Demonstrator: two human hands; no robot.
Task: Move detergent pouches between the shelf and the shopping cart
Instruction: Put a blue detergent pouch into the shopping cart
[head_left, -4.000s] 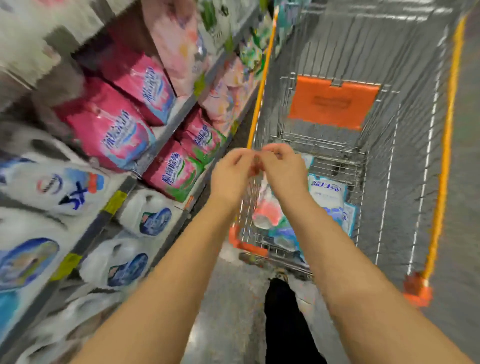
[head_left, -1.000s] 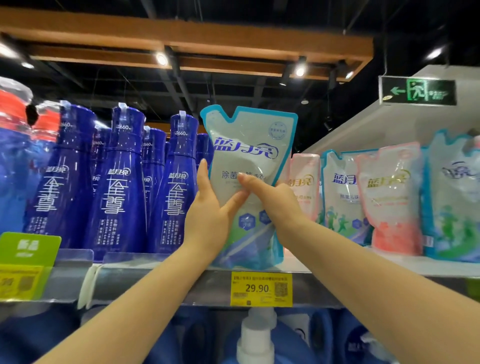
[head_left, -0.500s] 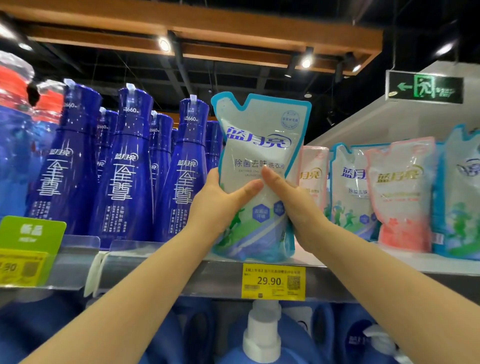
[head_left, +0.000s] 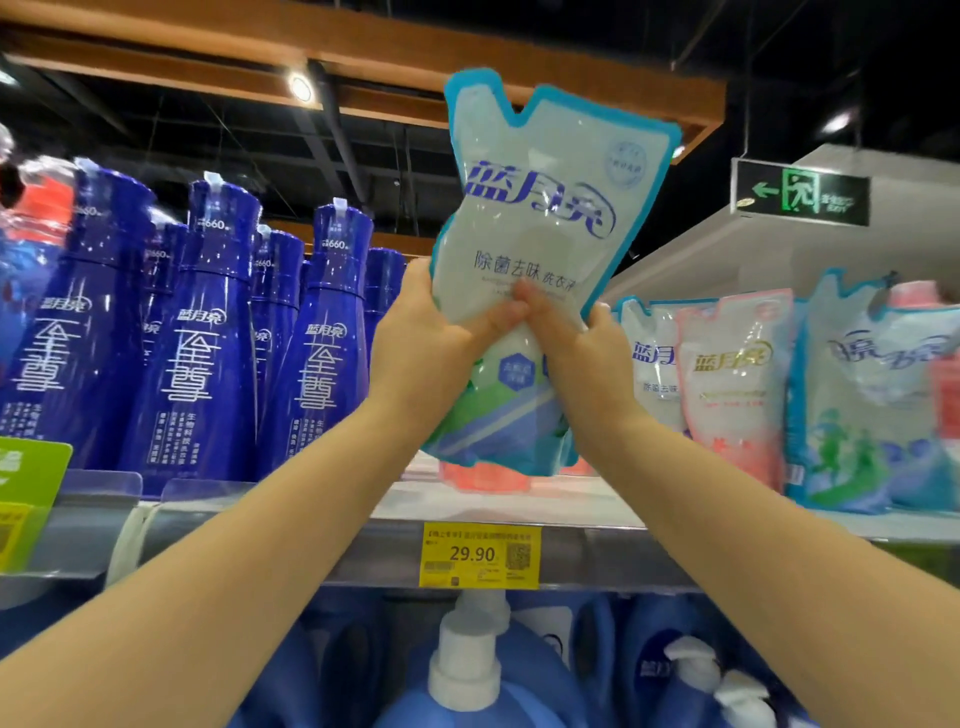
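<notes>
I hold a white detergent pouch with a blue border (head_left: 540, 208) upright in both hands, raised just above the top shelf (head_left: 597, 506). My left hand (head_left: 431, 353) grips its left edge and my right hand (head_left: 582, 353) grips its right edge, thumbs pressed on the front near the middle. Its bottom hangs clear of the shelf surface, in front of a pink pouch (head_left: 483, 475) that is mostly hidden behind it. More pouches stand on the shelf to the right: a white one (head_left: 652, 364), a pink one (head_left: 732, 384) and a blue-white one (head_left: 878, 405). The shopping cart is out of view.
Tall dark blue detergent bottles (head_left: 197, 338) fill the shelf to the left of the pouch. A yellow price tag (head_left: 480, 556) sits on the shelf's front rail. Pump bottles (head_left: 467, 670) stand on the lower shelf. A green exit sign (head_left: 800, 192) hangs at the upper right.
The pouch stood on the shelf a second ago; both hands have since lifted it up off the surface and toward me. Four seconds ago my hands were over the cart.
</notes>
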